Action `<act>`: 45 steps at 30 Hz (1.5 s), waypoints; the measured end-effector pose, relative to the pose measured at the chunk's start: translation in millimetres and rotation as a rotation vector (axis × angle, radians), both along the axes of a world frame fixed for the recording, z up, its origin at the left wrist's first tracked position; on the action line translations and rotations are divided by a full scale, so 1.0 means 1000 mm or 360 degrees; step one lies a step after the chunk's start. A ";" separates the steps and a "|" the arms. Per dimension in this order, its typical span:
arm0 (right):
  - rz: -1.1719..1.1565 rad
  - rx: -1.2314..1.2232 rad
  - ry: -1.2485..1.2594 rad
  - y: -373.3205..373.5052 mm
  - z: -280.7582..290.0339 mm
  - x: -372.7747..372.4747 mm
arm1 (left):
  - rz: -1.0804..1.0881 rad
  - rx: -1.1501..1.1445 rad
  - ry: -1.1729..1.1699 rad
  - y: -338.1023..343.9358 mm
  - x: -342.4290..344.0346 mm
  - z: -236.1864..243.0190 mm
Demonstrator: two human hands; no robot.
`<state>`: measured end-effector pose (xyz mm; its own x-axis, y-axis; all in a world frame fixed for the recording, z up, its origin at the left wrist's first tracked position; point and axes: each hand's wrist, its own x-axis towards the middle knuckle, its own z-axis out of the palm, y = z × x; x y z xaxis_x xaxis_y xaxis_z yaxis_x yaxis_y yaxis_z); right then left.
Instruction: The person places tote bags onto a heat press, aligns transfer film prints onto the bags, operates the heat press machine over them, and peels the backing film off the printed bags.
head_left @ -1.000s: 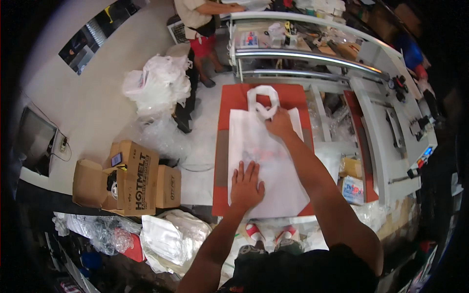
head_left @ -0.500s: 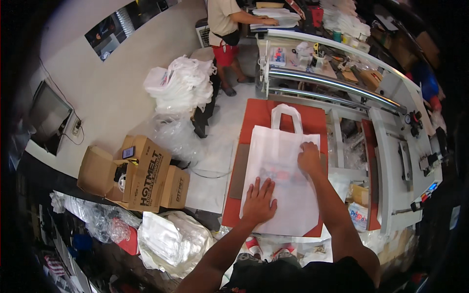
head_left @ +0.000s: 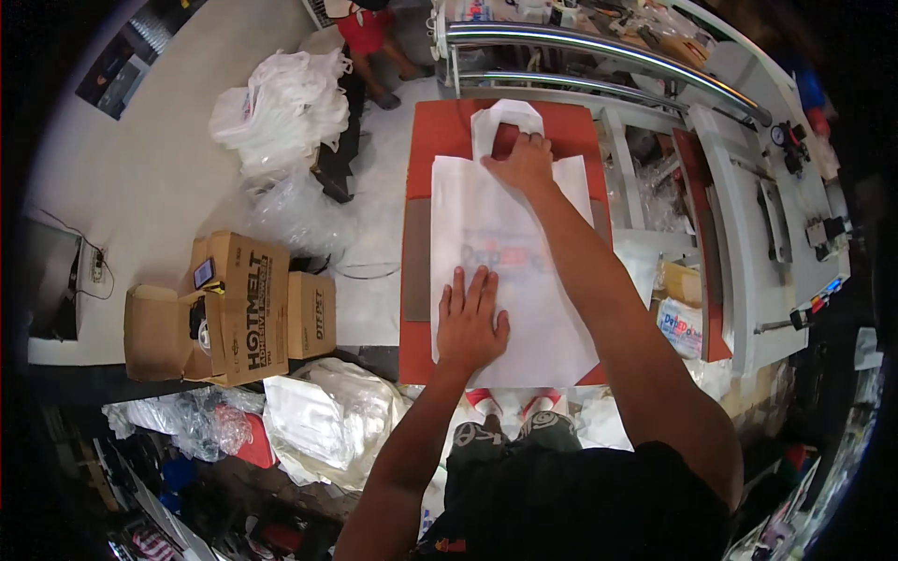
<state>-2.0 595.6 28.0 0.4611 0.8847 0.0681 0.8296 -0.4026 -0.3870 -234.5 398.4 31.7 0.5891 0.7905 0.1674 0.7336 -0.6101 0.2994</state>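
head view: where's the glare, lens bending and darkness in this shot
In the head view, glare streaks the upper metal roller, which also bows along the fisheye; in the head view, the white bag looks pale, its print faint; in the head view, the outer corners fall to black.
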 end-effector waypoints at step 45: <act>-0.0410 0.0370 -0.0290 -0.664 -0.267 0.255 | -0.0393 0.0191 0.0351 -0.081 0.126 -0.005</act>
<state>253.5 -68.7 -238.9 0.6280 0.6929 0.3542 0.7763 -0.5256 -0.3482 -108.0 317.6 26.7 0.7925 0.6019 0.0981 0.5983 -0.7986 0.0656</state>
